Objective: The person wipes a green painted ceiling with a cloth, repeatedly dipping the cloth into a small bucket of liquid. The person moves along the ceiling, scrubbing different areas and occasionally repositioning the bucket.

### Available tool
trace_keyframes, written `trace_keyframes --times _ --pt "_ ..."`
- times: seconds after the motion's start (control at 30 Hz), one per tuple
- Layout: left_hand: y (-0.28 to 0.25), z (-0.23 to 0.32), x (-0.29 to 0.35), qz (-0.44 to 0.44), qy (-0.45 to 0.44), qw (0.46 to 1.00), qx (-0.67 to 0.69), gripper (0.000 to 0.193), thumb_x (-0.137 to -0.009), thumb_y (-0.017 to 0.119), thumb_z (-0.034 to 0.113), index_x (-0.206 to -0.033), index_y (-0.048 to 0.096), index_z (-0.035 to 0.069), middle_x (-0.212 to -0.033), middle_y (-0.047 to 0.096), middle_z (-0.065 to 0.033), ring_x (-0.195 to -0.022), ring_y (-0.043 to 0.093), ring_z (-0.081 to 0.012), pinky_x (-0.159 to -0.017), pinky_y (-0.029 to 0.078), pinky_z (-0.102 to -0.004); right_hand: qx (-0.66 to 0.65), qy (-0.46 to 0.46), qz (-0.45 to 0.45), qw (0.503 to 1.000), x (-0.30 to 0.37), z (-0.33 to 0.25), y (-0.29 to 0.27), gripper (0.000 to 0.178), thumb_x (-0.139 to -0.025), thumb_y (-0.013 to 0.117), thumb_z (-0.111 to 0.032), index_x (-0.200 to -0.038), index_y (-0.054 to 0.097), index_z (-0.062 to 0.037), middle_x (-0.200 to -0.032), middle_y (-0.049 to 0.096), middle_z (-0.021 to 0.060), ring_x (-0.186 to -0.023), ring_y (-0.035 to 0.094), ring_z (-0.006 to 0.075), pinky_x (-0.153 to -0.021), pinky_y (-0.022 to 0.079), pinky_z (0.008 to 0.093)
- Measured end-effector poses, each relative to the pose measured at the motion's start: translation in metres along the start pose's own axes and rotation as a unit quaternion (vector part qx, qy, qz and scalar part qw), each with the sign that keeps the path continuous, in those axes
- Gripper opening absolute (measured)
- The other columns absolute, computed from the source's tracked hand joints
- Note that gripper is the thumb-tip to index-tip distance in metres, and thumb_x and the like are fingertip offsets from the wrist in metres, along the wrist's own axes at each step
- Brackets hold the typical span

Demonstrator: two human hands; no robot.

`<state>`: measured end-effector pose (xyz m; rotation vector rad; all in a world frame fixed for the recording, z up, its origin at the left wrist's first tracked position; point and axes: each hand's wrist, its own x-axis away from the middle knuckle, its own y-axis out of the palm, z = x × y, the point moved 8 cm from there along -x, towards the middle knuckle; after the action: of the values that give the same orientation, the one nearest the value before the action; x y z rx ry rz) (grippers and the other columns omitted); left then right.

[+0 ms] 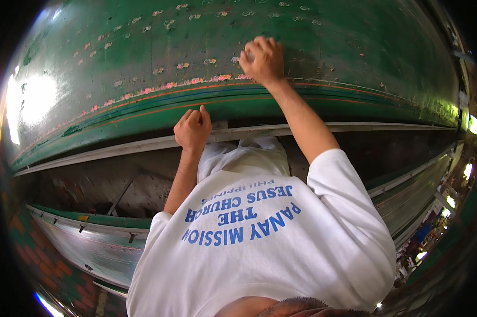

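Just beyond the pale rail, a person's left hand curls closed; farther past it, the right hand bends over a flower-printed green surface, its grip unclear. Surface handwork appears under way; the next move likely calls for light, even contact.

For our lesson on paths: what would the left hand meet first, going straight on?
The way over the green surface ahead of the left hand looks free, though depth is unclear.
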<state>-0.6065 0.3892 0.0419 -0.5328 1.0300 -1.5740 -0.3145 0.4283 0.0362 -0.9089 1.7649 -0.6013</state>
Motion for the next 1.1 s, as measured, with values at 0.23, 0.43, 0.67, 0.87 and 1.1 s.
trace_keyframes --times 0.23,0.43,0.67,0.87,1.1 --pt "0.000 0.009 -0.002 0.004 0.064 0.998 0.024 0.048 -0.095 0.077 0.014 -0.060 0.045 0.010 -0.059 0.049 -0.0067 -0.049 0.053 -0.0298 -0.047 0.042 -0.0438 0.072 0.027 0.038 0.996 -0.019 0.078 -0.019 0.014 -0.077 0.081 -0.025 -0.079 0.069 -0.0180 -0.091 0.067 0.0017 -0.088 0.066 0.0306 -0.073 0.052 0.0494" --pt "-0.001 0.008 0.003 0.005 0.064 0.998 0.006 0.048 -0.095 0.077 0.013 -0.060 0.044 0.010 -0.058 0.045 -0.0071 -0.048 0.051 -0.0295 -0.046 0.041 -0.0432 0.042 0.005 0.028 0.999 -0.044 0.030 0.023 0.015 -0.080 0.079 -0.027 -0.079 0.069 -0.0176 -0.088 0.068 0.0015 -0.087 0.066 0.0300 -0.077 0.052 0.0485" --pt "-0.006 0.013 0.001 0.034 0.092 0.995 0.026 0.049 -0.092 0.078 0.010 -0.060 0.042 0.011 -0.058 0.045 -0.0063 -0.048 0.051 -0.0281 -0.046 0.041 -0.0420 0.012 -0.033 0.000 0.999 -0.039 0.044 0.009 0.016 -0.079 0.083 -0.026 -0.079 0.068 -0.0183 -0.087 0.065 0.0003 -0.086 0.065 0.0296 -0.074 0.051 0.0484" --pt "-0.007 0.014 0.000 0.046 0.092 0.994 0.020 0.046 -0.092 0.077 0.009 -0.061 0.043 0.011 -0.059 0.047 -0.0055 -0.049 0.053 -0.0277 -0.046 0.042 -0.0415 0.070 0.008 0.040 0.997 -0.076 0.031 0.050 0.017 -0.083 0.079 -0.033 -0.077 0.069 -0.0197 -0.087 0.067 0.0007 -0.087 0.067 0.0310 -0.073 0.051 0.0527" --pt "-0.011 0.012 -0.001 0.058 0.084 0.994 0.036 0.045 -0.092 0.077 0.008 -0.061 0.044 0.012 -0.060 0.047 -0.0052 -0.049 0.053 -0.0274 -0.046 0.043 -0.0414 -0.060 -0.089 -0.064 0.992 -0.016 -0.028 0.009 0.019 -0.080 0.085 -0.028 -0.083 0.069 -0.0173 -0.094 0.066 0.0033 -0.092 0.065 0.0302 -0.081 0.051 0.0477"
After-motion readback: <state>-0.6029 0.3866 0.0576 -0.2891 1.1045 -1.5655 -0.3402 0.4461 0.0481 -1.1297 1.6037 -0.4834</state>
